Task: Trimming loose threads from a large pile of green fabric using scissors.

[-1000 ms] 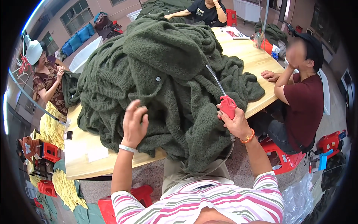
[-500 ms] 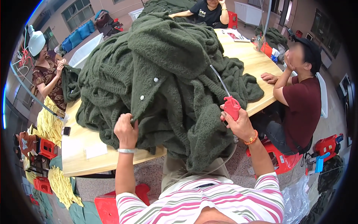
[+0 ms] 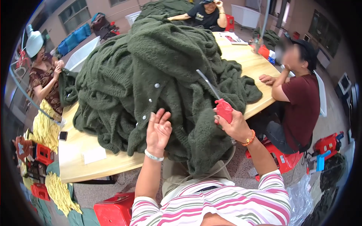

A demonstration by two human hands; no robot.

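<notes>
The right hand (image 3: 235, 126) was closed in a firm grip around a red-handled tool with a long thin metal nozzle (image 3: 222, 107), from which a pale hose looped down toward the lap. The nozzle pointed up and away over the heap of dark green knitted cardigans (image 3: 158, 75), its tip just above the wool. The left hand (image 3: 158, 130) was open, fingers spread and raised, its palm resting against the front slope of the heap, just below a row of small pale buttons (image 3: 150, 100); it clamped nothing.

The heap covered most of the pale wooden worktop (image 3: 79, 150) and spilled over its near edge toward the person's lap. Beyond the heap, three other people sat along the worktop.

The heap looked top-heavy; with only a flat palm steadying it, a layer could slide off the near edge. The nozzle tip might also snag the loose knit if it dipped.
</notes>
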